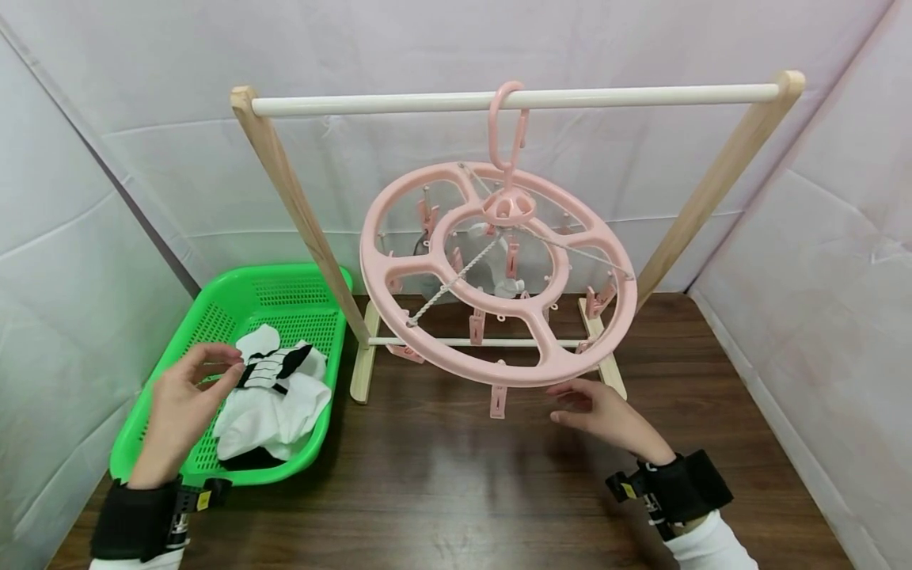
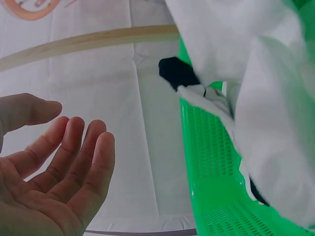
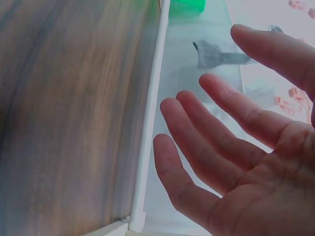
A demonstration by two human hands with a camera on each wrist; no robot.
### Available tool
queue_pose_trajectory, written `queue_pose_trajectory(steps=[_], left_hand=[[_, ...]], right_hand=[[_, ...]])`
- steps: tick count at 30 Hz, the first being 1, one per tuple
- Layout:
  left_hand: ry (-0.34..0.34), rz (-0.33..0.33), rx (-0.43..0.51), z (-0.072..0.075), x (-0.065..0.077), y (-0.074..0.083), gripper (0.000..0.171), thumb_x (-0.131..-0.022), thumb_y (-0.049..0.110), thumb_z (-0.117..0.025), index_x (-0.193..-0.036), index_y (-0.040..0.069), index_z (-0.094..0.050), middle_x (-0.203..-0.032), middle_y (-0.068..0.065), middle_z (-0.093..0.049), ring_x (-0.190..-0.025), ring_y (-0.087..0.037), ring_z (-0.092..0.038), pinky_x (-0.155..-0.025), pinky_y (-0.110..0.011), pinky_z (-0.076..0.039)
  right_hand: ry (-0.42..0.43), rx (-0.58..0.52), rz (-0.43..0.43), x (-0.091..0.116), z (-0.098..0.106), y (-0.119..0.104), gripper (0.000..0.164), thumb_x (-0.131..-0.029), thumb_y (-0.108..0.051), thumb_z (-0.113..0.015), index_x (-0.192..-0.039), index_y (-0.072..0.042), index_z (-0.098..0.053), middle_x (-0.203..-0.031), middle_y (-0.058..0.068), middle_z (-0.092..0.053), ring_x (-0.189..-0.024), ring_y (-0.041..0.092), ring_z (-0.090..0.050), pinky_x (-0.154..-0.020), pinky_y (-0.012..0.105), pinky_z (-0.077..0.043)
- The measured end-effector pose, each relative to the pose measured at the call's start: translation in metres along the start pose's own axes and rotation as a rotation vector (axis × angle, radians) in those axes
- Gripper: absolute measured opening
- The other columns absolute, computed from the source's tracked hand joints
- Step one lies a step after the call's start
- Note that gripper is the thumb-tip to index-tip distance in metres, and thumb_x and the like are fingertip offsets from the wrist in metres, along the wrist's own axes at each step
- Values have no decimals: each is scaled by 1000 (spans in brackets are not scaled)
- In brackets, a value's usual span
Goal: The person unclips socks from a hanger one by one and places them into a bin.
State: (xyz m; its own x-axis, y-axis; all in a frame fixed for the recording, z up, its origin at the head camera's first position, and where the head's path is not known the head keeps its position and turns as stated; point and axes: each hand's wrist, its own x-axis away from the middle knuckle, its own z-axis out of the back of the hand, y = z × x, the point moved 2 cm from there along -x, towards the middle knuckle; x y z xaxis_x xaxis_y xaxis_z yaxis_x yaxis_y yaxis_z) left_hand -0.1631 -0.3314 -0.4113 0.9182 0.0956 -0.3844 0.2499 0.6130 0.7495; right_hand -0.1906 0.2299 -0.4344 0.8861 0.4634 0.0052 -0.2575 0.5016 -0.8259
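My left hand [image 1: 187,400] hovers over the green basket [image 1: 146,396], fingers loosely bent and nothing between them. Under it lie white cloth items [image 1: 274,412] with black patches, bunched together. A round pink clip hanger [image 1: 442,340] hangs by its hook from a white rail, tilted, with several pink clothespins [image 1: 498,401] dangling from it. Just below the hanger's front right rim is my right hand [image 1: 602,412], empty, its fingers relaxed and slightly spread. Behind the ring hang a grey piece of cloth [image 3: 214,55] and a pale one [image 1: 492,245], partly hidden by it.
The white rail [image 1: 385,102] rests between slanted wooden posts [image 1: 720,186]. Wooden feet [image 1: 364,364] and a low white crossbar [image 1: 456,342] stand on the dark wooden table [image 1: 456,483]. White fabric walls [image 1: 841,253] enclose the back and both sides.
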Motion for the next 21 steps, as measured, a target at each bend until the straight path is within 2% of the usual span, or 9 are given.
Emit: queue_pose_trajectory(steps=[3,4,6,9,10,14,16,18,21], left_hand=[[-9,-38,-3,-7,-1,-19,28,-94,16,-66,-121,11,-62,-115,-5,-61,-104,-9,-59,-85,-20,-46],[0,-48,-31,-11,0,-24,28,-93,17,-67,-121,12,-63,-115,-3,-61,-104,-9,-59,-85,-19,-46],[-7,-53,-49,-15,0,-28,28,-94,19,-66,-121,15,-62,-114,-1,-61,-103,-10,-59,-86,-21,-47],[-43,-46,-51,-22,3,-24,30,-95,22,-65,-124,16,-60,-118,-1,-59,-106,-13,-57,-89,-25,-46],[-42,-65,-78,-25,4,-28,31,-95,24,-64,-125,19,-60,-119,2,-59,-106,-11,-57,-88,-22,-46],[-68,-122,-57,-37,6,-38,29,-95,19,-65,-124,21,-61,-117,3,-60,-105,-9,-58,-85,-20,-46],[-76,-140,-27,-40,7,-23,27,-94,15,-66,-120,18,-63,-112,0,-63,-101,-9,-60,-82,-20,-47],[-101,-131,-11,-39,10,13,23,-93,10,-66,-116,12,-64,-108,-4,-64,-98,-11,-61,-81,-20,-48],[-120,-118,-28,-35,15,75,19,-91,2,-67,-109,6,-64,-99,-8,-65,-93,-9,-61,-79,-17,-48]], right_hand=[[19,2,-2,1,8,-2,39,-90,-18,-71,-119,5,-61,-116,22,-61,-110,39,-58,-89,49,-49],[30,8,-10,2,11,-3,39,-90,-18,-71,-120,5,-60,-117,22,-61,-110,39,-58,-88,47,-50],[51,13,-11,3,17,-5,38,-90,-17,-71,-119,5,-60,-117,21,-61,-110,39,-59,-88,46,-50],[91,48,1,5,25,-8,34,-90,-16,-71,-117,3,-62,-114,16,-63,-110,36,-59,-90,47,-49],[100,59,13,6,28,-9,33,-90,-15,-71,-117,2,-62,-113,14,-64,-109,36,-60,-90,47,-49],[120,84,53,10,39,-12,28,-90,-13,-70,-114,-1,-64,-108,9,-66,-106,34,-61,-82,42,-53],[126,90,60,12,44,-14,28,-91,-12,-70,-116,-2,-63,-109,10,-66,-105,34,-61,-77,36,-54],[135,101,58,13,50,-17,28,-91,-12,-69,-116,-3,-63,-110,11,-66,-106,34,-61,-75,33,-54],[163,144,54,16,59,-24,29,-90,-12,-71,-116,-3,-63,-111,12,-65,-107,34,-61,-82,40,-53]])
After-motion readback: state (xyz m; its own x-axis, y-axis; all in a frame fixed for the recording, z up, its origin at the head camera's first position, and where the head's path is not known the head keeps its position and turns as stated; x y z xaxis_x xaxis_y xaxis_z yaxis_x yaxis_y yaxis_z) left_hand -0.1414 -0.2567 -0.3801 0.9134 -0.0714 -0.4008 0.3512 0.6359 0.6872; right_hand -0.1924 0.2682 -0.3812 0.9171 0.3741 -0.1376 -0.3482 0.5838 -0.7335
